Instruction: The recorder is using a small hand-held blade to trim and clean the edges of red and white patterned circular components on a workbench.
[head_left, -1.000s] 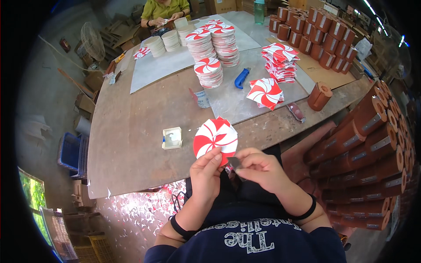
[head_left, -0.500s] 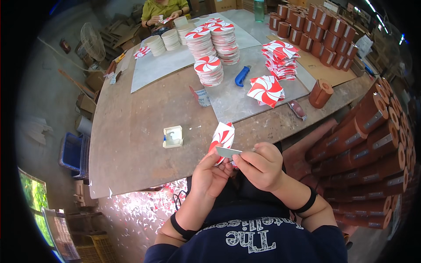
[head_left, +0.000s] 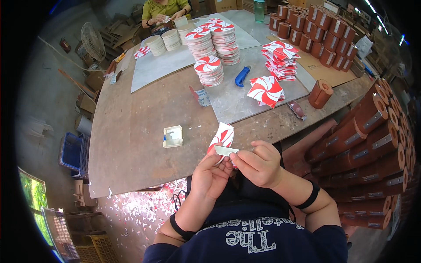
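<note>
Close to the table's front edge, my left hand [head_left: 210, 177] and my right hand [head_left: 262, 165] meet, both closed. Between their fingertips is a thin, flat, pale strip [head_left: 226, 151] with a slanted end, which looks like a blade or a stiff piece of card. My left thumb and fingers pinch its left end, and my right fingers grip the other end. Just beyond the left fingers, a red and white swirl-printed paper piece [head_left: 224, 133] sticks up. Its lower part is hidden by my hand, so whether I hold it or it rests there is unclear.
A small open box [head_left: 173, 136] lies left of my hands. Ahead are a blue utility knife [head_left: 242, 76], swirl-printed stacks [head_left: 265, 90], round disc stacks [head_left: 208, 70] and a sandpaper piece [head_left: 201, 96]. Brown cylinders [head_left: 368, 153] are piled at right. Across the table sits a person [head_left: 164, 11].
The strip has tilted slightly and now looks brighter. My right hand has shifted a little to the left. The person across the table has moved their hands.
</note>
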A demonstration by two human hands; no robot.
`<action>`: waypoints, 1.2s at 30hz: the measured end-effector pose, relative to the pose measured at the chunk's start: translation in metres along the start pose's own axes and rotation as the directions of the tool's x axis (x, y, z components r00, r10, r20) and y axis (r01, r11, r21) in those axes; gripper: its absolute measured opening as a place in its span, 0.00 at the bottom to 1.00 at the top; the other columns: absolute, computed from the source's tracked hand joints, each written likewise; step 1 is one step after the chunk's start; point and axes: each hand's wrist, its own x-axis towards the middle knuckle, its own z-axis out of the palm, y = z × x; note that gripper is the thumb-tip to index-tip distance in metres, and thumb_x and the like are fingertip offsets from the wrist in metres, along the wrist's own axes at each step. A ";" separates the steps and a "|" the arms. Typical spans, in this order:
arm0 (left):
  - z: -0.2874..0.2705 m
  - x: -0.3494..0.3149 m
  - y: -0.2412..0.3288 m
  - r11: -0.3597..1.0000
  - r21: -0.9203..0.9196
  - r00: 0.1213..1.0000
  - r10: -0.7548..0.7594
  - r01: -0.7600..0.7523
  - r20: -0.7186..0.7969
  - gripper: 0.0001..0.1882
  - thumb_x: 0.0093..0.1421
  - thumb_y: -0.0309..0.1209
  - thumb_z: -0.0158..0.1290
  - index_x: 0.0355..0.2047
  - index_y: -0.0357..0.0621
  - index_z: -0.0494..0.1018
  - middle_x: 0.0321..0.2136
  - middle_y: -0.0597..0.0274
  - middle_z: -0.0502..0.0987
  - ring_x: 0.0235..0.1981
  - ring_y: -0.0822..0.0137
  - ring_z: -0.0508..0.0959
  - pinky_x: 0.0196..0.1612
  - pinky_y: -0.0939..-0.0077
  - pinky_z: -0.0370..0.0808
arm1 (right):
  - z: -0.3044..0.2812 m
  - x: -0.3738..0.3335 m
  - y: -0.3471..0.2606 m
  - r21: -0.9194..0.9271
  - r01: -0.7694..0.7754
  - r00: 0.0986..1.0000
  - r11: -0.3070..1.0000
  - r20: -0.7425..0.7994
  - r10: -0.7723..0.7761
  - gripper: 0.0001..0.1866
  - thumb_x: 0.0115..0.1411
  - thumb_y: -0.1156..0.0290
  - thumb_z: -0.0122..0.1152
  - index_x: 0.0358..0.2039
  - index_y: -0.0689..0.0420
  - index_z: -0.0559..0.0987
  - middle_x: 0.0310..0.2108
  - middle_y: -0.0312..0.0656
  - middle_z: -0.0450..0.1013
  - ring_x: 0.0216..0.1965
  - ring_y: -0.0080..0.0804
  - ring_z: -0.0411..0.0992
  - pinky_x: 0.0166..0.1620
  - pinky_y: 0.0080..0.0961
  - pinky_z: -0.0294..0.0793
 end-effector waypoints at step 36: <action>-0.005 -0.001 0.003 1.000 0.007 0.999 -0.027 0.027 0.036 0.17 0.54 0.22 0.44 0.46 0.36 0.61 0.32 0.60 0.72 0.29 0.70 0.72 0.34 0.78 0.70 | -0.008 -0.004 0.008 0.070 -0.017 0.999 0.997 0.039 0.014 0.14 0.35 0.78 0.56 0.28 0.64 0.75 0.24 0.35 0.65 0.19 0.26 0.60 0.19 0.19 0.61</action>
